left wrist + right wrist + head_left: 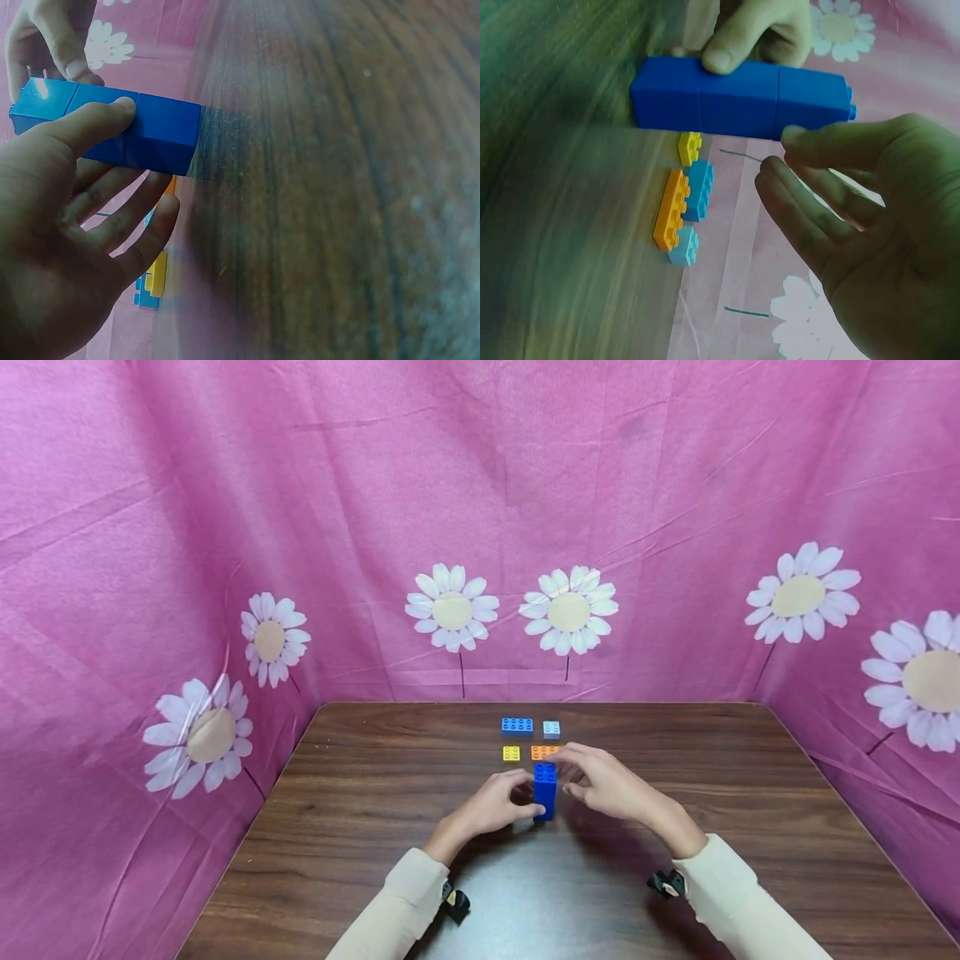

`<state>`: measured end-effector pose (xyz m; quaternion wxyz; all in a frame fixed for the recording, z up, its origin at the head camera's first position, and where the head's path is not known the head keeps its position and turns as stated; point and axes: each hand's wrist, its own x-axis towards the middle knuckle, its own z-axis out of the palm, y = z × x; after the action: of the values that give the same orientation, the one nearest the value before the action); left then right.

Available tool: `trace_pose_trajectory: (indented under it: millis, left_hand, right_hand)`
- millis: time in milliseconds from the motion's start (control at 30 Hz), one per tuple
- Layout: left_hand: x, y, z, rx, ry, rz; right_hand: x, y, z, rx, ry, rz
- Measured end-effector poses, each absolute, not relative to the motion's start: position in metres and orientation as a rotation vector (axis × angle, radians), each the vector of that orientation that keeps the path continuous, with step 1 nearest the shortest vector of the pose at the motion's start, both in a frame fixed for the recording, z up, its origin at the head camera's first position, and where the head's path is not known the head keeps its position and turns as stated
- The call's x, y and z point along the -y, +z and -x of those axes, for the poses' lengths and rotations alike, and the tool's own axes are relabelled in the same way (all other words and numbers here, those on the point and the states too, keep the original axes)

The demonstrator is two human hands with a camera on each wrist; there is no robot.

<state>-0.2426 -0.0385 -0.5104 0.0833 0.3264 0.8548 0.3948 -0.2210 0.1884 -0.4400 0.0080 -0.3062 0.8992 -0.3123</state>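
Observation:
A tower of three stacked dark blue toy bricks (545,793) stands upright on the table, studs up. My left hand (495,803) holds it low down, its thumb pressed on the near face; in the left wrist view that thumb (112,116) crosses the middle brick and the other fingers spread behind. At the top brick, my right hand (607,781) hovers with loosely bent fingers. The right thumb tip (793,136) overlaps the top brick's edge in the right wrist view, while the head view shows a gap between thumb and tower.
Behind the tower lie a yellow brick (512,753) and an orange brick (538,752), partly covered by the right hand. Farther back are a medium blue brick (517,725) and a pale blue one (551,729). A pink flowered cloth (360,610) surrounds the wooden table (360,810).

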Motion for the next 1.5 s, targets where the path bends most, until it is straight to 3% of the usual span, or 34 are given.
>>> trace_pose_trajectory:
  millis: [800,1500]
  left_hand:
    - [0.038,-0.511,0.243,-2.6,1.109,-0.968]
    - [0.039,-0.514,0.241,-2.588,1.137,-0.987]
  right_hand:
    - [-0.201,-0.492,0.287,-3.017,-0.972,0.739]
    - [-0.2,-0.515,0.294,-3.052,-0.791,0.725]
